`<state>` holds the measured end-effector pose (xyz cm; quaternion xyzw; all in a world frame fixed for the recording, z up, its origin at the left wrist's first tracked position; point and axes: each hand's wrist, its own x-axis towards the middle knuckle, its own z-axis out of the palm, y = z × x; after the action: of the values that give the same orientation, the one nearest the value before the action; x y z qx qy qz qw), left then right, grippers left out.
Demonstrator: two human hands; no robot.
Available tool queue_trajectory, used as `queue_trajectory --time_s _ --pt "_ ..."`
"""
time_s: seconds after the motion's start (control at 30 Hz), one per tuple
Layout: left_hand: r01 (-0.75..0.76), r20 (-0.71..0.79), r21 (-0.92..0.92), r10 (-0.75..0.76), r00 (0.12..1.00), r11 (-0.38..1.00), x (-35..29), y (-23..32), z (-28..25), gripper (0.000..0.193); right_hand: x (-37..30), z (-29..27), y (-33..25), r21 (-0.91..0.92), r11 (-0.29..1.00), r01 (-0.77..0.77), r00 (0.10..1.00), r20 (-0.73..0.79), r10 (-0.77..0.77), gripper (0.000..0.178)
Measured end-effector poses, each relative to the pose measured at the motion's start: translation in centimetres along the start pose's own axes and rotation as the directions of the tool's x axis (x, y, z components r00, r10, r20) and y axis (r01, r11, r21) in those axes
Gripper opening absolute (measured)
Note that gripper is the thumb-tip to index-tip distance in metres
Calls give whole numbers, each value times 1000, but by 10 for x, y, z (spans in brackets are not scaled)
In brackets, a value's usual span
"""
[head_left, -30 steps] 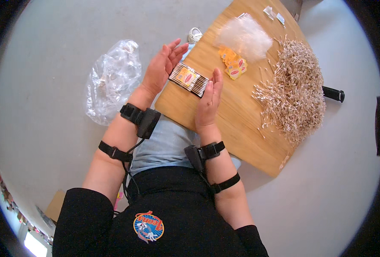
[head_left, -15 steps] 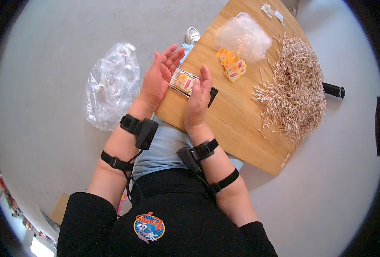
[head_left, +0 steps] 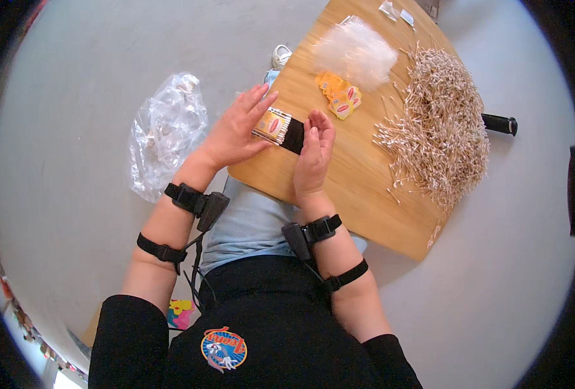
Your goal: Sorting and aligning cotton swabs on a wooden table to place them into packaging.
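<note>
A flat row of cotton swabs [head_left: 280,139] lies at the table's near left corner, with a yellow-and-white printed card [head_left: 272,123] on top. My left hand [head_left: 239,129] is open over the left end of this row, its fingers at the far side and its thumb by the near side. It covers part of the swabs, and I cannot tell whether it presses on them. A black flat strip [head_left: 293,136] shows just right of the row. Beside that strip, my right hand [head_left: 315,152] is open and holds nothing, its fingers slightly bent.
Yellow cards [head_left: 339,95] lie fanned on the wooden table [head_left: 359,194], near a stack of clear plastic bags [head_left: 357,52]. To the right is a big heap of loose swabs [head_left: 440,123]. A black handle [head_left: 499,124] juts past the table edge. A clear plastic bag [head_left: 169,136] rests on the floor.
My right hand has moved right, off the swabs, uncovering more of the black strip. My left hand has turned and come over the row's left end. The whole view has shifted slightly.
</note>
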<state>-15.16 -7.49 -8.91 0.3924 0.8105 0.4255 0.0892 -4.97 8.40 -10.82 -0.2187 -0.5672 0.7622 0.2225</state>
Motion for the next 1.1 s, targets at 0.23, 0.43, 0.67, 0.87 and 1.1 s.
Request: queue_trajectory --time_s 0.23,0.43,0.67,0.87,1.1 --pt "-22 30 163 17 999 986 3 4 16 88 -16 -18 -19 -200 977 -79 993 67 94 41" --pt "-88 -2 230 91 996 969 -1 24 25 82 -31 -91 -45 -498 853 152 986 18 -165 43" --pt "-235 90 81 228 970 969 10 80 97 75 -53 -241 -72 -992 95 79 900 29 -435 54" --pt "-219 222 90 195 955 972 28 114 159 65 -51 -229 -76 -982 -111 151 972 168 -164 59" --pt "-102 7 70 102 995 992 31 112 184 52 -40 -173 -50 -916 66 395 910 379 -169 55"
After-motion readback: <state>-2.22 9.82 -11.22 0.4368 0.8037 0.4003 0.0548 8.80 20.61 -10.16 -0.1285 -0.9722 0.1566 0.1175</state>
